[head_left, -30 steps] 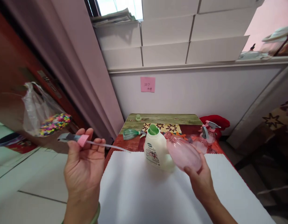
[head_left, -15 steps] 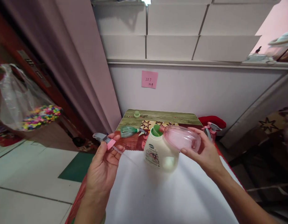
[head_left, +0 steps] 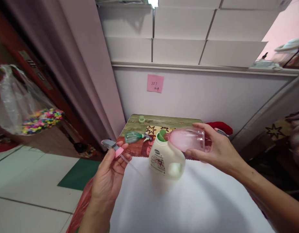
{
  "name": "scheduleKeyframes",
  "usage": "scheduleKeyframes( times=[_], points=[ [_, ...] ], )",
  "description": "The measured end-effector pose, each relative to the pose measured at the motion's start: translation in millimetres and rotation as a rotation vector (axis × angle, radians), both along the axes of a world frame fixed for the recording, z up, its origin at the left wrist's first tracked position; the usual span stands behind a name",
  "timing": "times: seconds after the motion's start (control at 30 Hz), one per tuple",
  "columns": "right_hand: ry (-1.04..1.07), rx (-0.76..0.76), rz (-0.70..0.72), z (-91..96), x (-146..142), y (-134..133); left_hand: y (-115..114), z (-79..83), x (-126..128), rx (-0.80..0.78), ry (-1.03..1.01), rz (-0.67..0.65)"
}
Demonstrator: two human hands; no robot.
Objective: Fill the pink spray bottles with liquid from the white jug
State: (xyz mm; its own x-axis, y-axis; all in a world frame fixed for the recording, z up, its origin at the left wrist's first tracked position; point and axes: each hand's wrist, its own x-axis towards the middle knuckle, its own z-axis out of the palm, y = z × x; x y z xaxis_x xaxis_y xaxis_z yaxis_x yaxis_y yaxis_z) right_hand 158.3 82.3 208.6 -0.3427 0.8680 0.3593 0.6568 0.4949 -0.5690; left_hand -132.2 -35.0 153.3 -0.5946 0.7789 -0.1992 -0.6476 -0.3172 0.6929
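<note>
My right hand is wrapped round a clear pink spray bottle, which lies nearly on its side. The bottle's neck points left into the green-rimmed mouth of a cream detergent jug. That jug stands upright on the white table surface, its label facing me. My left hand pinches a grey and pink spray head between thumb and fingers, its thin clear tube slanting down to the right. Whether liquid runs from the bottle is hard to see.
A green spray bottle lies behind the jug on the left. Further back sits a green cap. A red item is at the back right. The wall bears a pink note. A plastic bag hangs at left.
My right hand has tipped the pink bottle closer to level, its neck still at the jug's mouth. The spray head in my left hand has shifted slightly right.
</note>
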Motion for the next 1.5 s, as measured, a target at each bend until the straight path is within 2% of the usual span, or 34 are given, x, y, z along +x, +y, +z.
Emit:
scheduleKeyframes(
  times=[0.33, 0.5, 0.87, 1.23, 1.5],
  points=[
    [-0.143, 0.094, 0.019, 31.8, -10.0, 6.8, -3.0, 1.3, -1.0, -0.022, -0.012, 0.003],
    [-0.185, 0.109, 0.091, 44.3, -15.3, 13.6, -3.5, 2.6, -1.0, -0.022, -0.01, 0.0],
    [-0.369, 0.098, 0.157, 77.8, -32.6, 16.1, -5.5, 1.2, -3.7, -0.066, 0.019, 0.014],
    [-0.419, 0.129, 0.224, 92.1, -43.9, 19.1, -7.9, -1.1, -5.2, -0.083, 0.057, 0.017],
    [-0.416, 0.161, 0.243, 95.7, -49.7, 20.1, -7.8, 0.8, -5.4, -0.093, 0.082, -0.033]
  ],
)
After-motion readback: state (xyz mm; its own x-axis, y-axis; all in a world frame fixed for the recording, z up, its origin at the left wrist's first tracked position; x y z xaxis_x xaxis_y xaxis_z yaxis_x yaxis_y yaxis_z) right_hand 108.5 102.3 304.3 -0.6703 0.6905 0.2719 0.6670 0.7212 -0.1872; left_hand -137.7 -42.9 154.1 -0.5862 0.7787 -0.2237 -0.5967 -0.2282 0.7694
